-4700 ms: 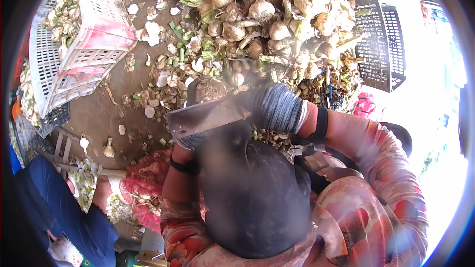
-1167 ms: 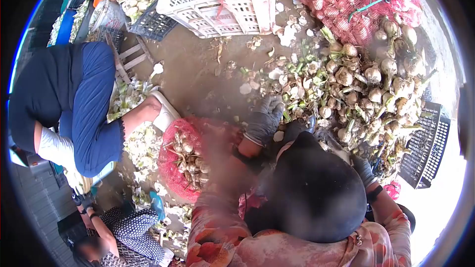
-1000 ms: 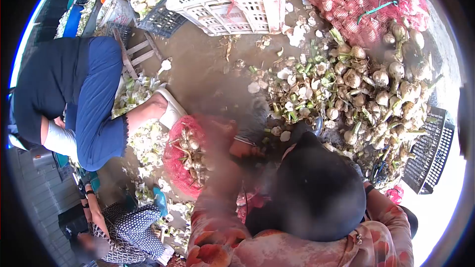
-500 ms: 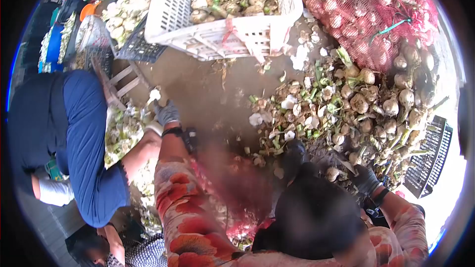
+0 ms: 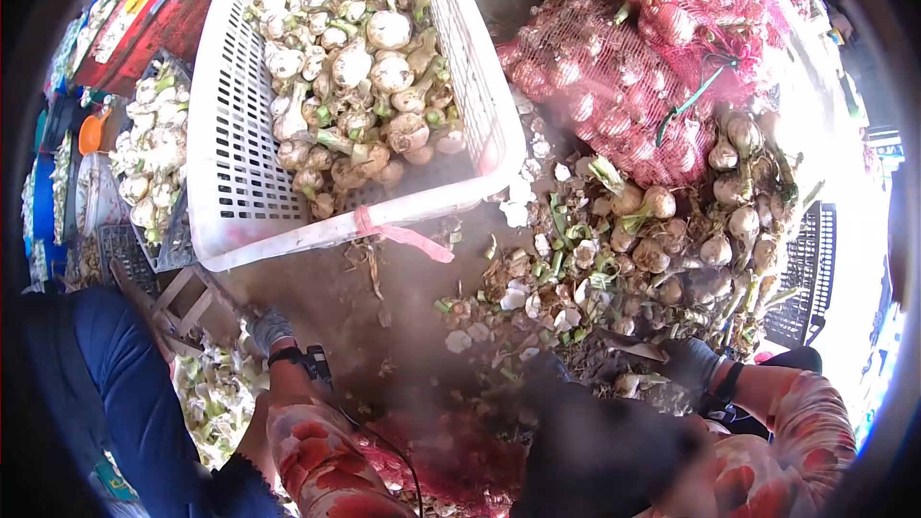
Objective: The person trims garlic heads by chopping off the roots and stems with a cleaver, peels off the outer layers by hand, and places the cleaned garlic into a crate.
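Note:
My left hand (image 5: 269,329), in a grey glove, reaches out at the left beside a wooden stool (image 5: 184,312). Its fingertips are too unclear to tell whether they hold anything. At the lower right my right hand (image 5: 693,364), also gloved, is closed on the handle of a knife (image 5: 631,344), whose broad blade points left over trimmings. Just beyond the blade lies a heap of garlic bulbs with stems (image 5: 715,249). Cut stems and peelings (image 5: 566,288) cover the ground left of the heap. A dark blurred shape hides part of the area between my hands.
A white crate (image 5: 355,222) of garlic stands ahead. Red mesh sacks (image 5: 614,86) bulge at the upper right, and a black crate (image 5: 806,278) is at the right. Another person's blue-trousered leg (image 5: 139,403) is close at the lower left. A red mesh bag (image 5: 451,451) lies below.
My left hand has gone from the middle out to the left, beside the stool. The view has shifted, so the white crate looks larger and nearer. The knife in my right hand now shows clearly.

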`<state>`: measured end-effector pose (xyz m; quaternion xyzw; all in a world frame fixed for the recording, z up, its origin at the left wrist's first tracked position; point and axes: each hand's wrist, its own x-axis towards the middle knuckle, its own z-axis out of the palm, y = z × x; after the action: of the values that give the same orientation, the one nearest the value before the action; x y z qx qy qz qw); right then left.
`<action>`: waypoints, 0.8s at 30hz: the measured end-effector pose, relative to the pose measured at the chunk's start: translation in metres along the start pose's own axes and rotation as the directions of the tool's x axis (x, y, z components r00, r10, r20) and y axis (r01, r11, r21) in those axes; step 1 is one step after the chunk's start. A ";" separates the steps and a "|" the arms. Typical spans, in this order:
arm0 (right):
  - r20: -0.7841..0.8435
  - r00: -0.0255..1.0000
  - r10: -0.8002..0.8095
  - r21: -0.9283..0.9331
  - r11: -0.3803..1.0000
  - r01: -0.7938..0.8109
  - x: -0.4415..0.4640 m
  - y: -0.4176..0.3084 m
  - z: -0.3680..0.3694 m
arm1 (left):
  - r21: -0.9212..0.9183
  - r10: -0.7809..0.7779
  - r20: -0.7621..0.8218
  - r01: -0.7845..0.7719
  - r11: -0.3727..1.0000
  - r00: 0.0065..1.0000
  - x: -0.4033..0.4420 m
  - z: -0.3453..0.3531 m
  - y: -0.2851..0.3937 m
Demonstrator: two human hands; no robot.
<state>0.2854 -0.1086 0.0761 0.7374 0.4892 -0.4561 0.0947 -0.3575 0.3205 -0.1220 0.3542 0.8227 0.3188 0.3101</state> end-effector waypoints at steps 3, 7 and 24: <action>0.069 0.986 0.150 -0.101 0.985 -0.143 -0.002 -0.008 -0.020 | 0.813 0.320 -0.252 0.020 0.582 0.914 -0.056 -0.010 0.070; 0.175 0.978 0.117 -0.180 0.980 -0.085 -0.006 0.009 -0.027 | 0.559 0.321 -0.055 -0.237 0.794 0.945 0.044 -0.037 -0.040; -0.119 0.992 -0.050 0.021 0.998 0.053 -0.079 0.041 -0.011 | -0.297 0.712 0.108 -0.661 0.689 0.694 -0.187 -0.028 0.195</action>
<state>0.3162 -0.1729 0.1299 0.7513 0.5072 -0.4197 0.0451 -0.1987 0.2723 0.0929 0.6303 0.5464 0.4668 0.2938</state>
